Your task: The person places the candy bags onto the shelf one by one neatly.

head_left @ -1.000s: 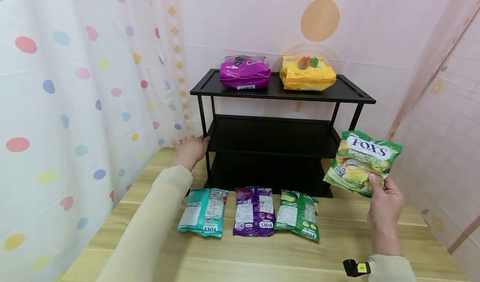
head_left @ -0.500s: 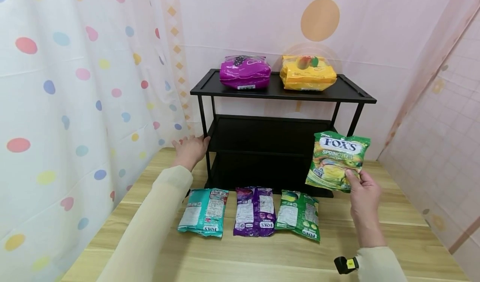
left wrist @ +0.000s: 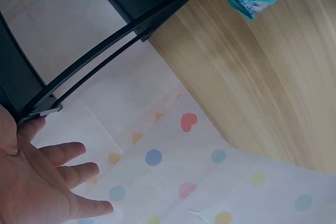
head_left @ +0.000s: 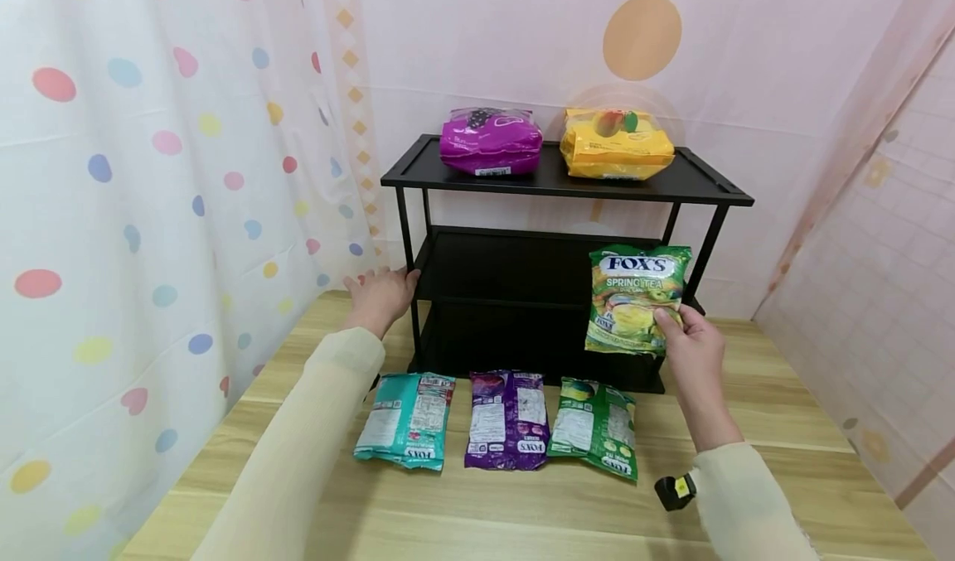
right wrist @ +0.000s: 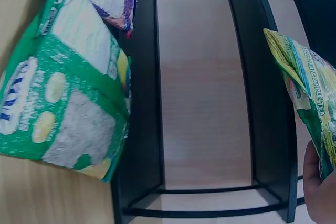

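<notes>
My right hand [head_left: 694, 354] pinches a green and yellow candy bag [head_left: 634, 296], labelled FOX'S Spring Tea, by its lower right side. The bag is upright in front of the right part of the black three-tier shelf rack [head_left: 522, 271], overlapping the middle tier in the head view. In the right wrist view the bag [right wrist: 315, 87] shows edge-on beside a tier. My left hand [head_left: 379, 300] touches the rack's left side at middle-tier height. In the left wrist view this hand [left wrist: 42, 182] has its fingers spread, with thumb and index finger at the rack's corner.
A purple bag [head_left: 491, 142] and a yellow bag [head_left: 615, 145] stand on the top tier. Before the rack, a teal bag [head_left: 406, 420], a dark purple bag [head_left: 507, 420] and a green bag [head_left: 594, 428] lie on the wooden table [head_left: 462, 511]. Curtains [head_left: 164, 213] hang around it.
My right hand has carried the green and yellow candy bag leftward and slightly up, from right of the rack to in front of its middle tier. My left hand has stayed at the rack.
</notes>
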Tool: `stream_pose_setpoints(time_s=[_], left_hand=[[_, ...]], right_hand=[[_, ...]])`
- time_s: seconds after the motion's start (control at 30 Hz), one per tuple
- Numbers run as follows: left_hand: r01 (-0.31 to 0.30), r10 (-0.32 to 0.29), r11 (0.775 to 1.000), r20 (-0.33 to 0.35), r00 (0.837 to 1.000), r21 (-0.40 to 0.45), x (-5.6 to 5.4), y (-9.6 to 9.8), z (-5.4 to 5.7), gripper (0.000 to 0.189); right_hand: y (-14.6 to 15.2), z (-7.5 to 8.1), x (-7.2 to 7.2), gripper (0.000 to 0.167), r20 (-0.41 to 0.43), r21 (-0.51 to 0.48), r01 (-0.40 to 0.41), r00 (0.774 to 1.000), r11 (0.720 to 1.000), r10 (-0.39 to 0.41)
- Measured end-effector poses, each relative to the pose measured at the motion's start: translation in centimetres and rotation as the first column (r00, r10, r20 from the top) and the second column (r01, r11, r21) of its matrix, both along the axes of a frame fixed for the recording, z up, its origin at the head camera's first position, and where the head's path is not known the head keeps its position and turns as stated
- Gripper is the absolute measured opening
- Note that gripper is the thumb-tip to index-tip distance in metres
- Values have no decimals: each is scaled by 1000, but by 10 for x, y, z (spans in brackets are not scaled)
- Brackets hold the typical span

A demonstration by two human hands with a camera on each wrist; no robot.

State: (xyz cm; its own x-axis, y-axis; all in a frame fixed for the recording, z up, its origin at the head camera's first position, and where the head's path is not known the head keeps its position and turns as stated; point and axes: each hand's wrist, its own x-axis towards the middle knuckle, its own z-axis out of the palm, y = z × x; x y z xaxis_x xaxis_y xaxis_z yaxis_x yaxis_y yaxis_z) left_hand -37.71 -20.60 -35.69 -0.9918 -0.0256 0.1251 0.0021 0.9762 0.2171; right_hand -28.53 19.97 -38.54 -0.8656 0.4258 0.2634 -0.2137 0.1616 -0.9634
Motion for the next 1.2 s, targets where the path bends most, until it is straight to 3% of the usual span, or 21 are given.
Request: stream_pose_setpoints(time_s=[0.23,0.43,0.57,0.67,0.7,0.73,0.83,0.9,1.0,1.07,1.13,1.2], left_hand=[[4,-4,1000,2,1000,-1,-1,-1,-1,57],[4,-4,1000,4,1000,-1,-1,-2,1,57],[3,-3,1000,11,1000,-2,0,-1,2,57],[0,0,1000,14,1000,0,1,0,2,57],[0,0,1000,14,1000,0,1,0,2,57],[-1,1,1000,14,1000,3,1,0,1,57],[-1,1,1000,12,1000,8,1,-1,0,58],[-1,1,1000,10,1000,8,2,-1,0,58],[0,0,1000,10,1000,4,2,-1,1,58],[-1,1,1000,10,1000,2,2,-1,1,58],[1,-1,1000,12,1000,-4,3,-1,2,58],[4,-4,1000,12,1000,-8,2,-1,2,58]], right_hand=[[-7,18,-17,42,132,-77,-71,988,995,80],[-11,26,-30,48,165,-114,-147,972,983,164],[-11,29,-38,48,182,-28,-163,969,986,166],[-10,30,-45,50,199,183,-166,971,969,129],[-9,30,-46,51,199,283,-153,975,947,98],[-9,30,-48,52,199,397,-135,978,908,58],[-9,27,-50,52,143,675,-53,988,736,-60],[-9,24,-49,47,68,771,7,993,637,-93],[-9,16,-48,35,-125,818,128,991,560,-45],[-8,10,-47,30,-272,821,209,961,532,42],[-6,4,-46,29,-395,821,274,906,501,153],[-5,-2,-45,35,-462,833,311,846,458,265]])
